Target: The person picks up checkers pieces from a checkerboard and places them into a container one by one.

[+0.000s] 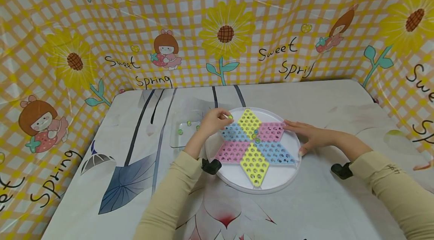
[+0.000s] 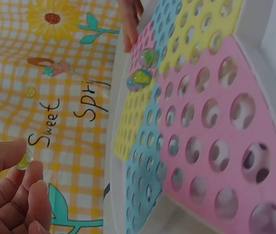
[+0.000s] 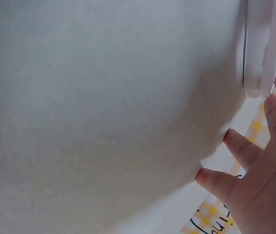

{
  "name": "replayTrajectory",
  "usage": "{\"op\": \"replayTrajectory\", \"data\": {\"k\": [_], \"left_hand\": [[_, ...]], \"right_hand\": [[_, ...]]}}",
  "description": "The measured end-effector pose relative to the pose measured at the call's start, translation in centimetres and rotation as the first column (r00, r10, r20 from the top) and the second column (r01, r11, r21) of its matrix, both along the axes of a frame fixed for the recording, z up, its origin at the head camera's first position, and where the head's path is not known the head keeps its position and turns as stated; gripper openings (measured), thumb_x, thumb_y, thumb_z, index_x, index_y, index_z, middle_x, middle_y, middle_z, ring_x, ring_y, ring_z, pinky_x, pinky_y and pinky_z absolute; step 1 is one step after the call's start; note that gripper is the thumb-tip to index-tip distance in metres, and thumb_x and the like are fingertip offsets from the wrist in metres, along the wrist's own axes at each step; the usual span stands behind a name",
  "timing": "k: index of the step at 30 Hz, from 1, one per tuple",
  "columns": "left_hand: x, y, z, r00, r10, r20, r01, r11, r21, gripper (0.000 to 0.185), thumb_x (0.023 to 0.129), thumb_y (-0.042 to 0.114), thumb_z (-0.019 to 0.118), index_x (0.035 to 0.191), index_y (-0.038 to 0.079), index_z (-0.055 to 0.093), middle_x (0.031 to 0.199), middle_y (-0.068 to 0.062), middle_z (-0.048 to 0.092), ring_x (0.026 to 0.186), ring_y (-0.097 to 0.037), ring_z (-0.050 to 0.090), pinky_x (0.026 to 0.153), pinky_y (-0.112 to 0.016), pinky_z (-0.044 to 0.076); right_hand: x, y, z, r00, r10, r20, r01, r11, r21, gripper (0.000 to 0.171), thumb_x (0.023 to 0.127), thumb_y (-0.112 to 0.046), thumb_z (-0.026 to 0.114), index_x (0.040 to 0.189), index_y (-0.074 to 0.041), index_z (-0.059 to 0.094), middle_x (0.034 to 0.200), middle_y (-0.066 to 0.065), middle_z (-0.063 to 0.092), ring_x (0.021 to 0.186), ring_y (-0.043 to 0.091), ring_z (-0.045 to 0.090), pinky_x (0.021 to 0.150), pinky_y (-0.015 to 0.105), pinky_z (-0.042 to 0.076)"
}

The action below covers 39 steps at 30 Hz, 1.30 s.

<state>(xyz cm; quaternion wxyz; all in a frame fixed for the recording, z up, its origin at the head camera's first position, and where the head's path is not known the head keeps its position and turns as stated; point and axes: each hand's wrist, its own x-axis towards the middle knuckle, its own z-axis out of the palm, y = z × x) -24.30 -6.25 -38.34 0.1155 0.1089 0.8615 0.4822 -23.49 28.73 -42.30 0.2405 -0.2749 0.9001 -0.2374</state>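
Observation:
A round white board [image 1: 291,174] carries a six-pointed star of pink, blue and yellow perforated panels [image 1: 252,140]. My left hand [image 1: 226,116] hovers over the star's upper left and pinches a yellow-green marble [image 1: 230,117] between thumb and fingertips; the left wrist view shows the same marble [image 2: 25,160] held in the left hand [image 2: 28,170]. Two marbles [image 1: 255,137] sit in holes near the star's centre, also seen as glassy marbles [image 2: 142,69]. My right hand [image 1: 301,136] rests flat with fingers spread on the board's right rim [image 3: 257,48]; the right hand [image 3: 245,165] holds nothing.
A clear shallow tray [image 1: 176,140] with a few loose marbles [image 1: 188,123] lies just left of the board. The table has a white cloth [image 1: 325,97] printed with leaves and flowers. Yellow checked sheeting [image 1: 223,32] walls the table on three sides.

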Motion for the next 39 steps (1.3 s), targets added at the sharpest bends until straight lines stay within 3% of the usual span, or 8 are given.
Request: {"op": "replayTrajectory", "data": {"k": [6,11,16,24,30,33,39], "left_hand": [[-0.4,-1.4,0.3,0.998,0.062,0.023,-0.064,0.996,0.069,0.023,0.085,0.017,0.064,0.103,0.003,0.061,0.078,-0.003,0.055,0.065,-0.020,0.058,0.076,-0.042,0.050],[-0.4,-2.4,0.8,0.992,0.120,0.031,-0.122,0.989,0.078,0.026,0.086,0.019,0.064,0.107,0.004,0.060,0.085,-0.007,0.058,0.075,-0.030,0.060,0.077,-0.042,0.050],[-0.3,-3.4,0.9,0.991,0.135,0.014,-0.136,0.986,0.096,0.029,0.087,0.021,0.063,0.110,0.004,0.060,0.091,-0.013,0.061,0.085,-0.038,0.060,0.079,-0.045,0.049],[-0.5,-5.1,0.9,0.985,0.168,-0.037,-0.163,0.981,0.107,0.028,0.087,0.021,0.062,0.110,0.004,0.061,0.088,-0.015,0.061,0.079,-0.035,0.061,0.078,-0.048,0.048],[-0.3,-6.7,1.1,0.978,0.201,-0.054,-0.196,0.976,0.099,0.029,0.087,0.022,0.062,0.109,0.005,0.061,0.079,-0.004,0.058,0.066,-0.018,0.059,0.065,-0.035,0.047],[-0.3,-7.5,1.1,0.975,0.215,-0.051,-0.210,0.973,0.091,0.030,0.087,0.023,0.062,0.111,0.005,0.061,0.082,-0.006,0.058,0.069,-0.022,0.060,0.061,-0.030,0.044],[0.0,-8.9,0.9,0.967,0.255,-0.019,-0.252,0.964,0.089,0.030,0.088,0.022,0.060,0.113,0.005,0.060,0.084,-0.006,0.060,0.080,-0.036,0.059,0.062,-0.032,0.043]], "right_hand": [[0.0,0.1,-0.1,1.000,0.009,-0.008,-0.009,1.000,-0.008,0.098,0.067,-0.034,0.078,0.142,-0.001,0.025,0.149,0.026,0.006,0.132,0.052,0.003,0.098,0.069,0.010],[0.0,0.1,-0.2,1.000,-0.009,0.004,0.009,1.000,0.009,0.098,0.067,-0.037,0.077,0.143,-0.004,0.025,0.150,0.023,0.005,0.132,0.052,0.002,0.098,0.069,0.008],[0.1,0.1,-0.1,1.000,-0.015,0.012,0.014,1.000,0.011,0.098,0.067,-0.037,0.077,0.143,-0.004,0.025,0.150,0.023,0.004,0.132,0.052,0.001,0.098,0.069,0.008],[0.2,0.1,0.0,1.000,-0.012,0.009,0.012,1.000,0.006,0.098,0.066,-0.037,0.077,0.143,-0.003,0.025,0.150,0.024,0.005,0.132,0.052,0.002,0.098,0.069,0.007],[0.1,0.3,-0.3,1.000,-0.009,-0.001,0.009,1.000,0.009,0.098,0.067,-0.037,0.077,0.143,-0.003,0.025,0.150,0.024,0.005,0.132,0.052,0.002,0.098,0.069,0.007],[0.0,0.4,-0.4,1.000,-0.005,-0.012,0.005,1.000,0.008,0.098,0.067,-0.037,0.077,0.143,-0.003,0.025,0.149,0.024,0.005,0.132,0.052,0.002,0.098,0.069,0.008],[0.3,0.3,-0.1,1.000,-0.015,0.003,0.015,1.000,0.005,0.098,0.066,-0.038,0.076,0.143,-0.004,0.025,0.150,0.024,0.005,0.132,0.052,0.001,0.098,0.069,0.007]]}}
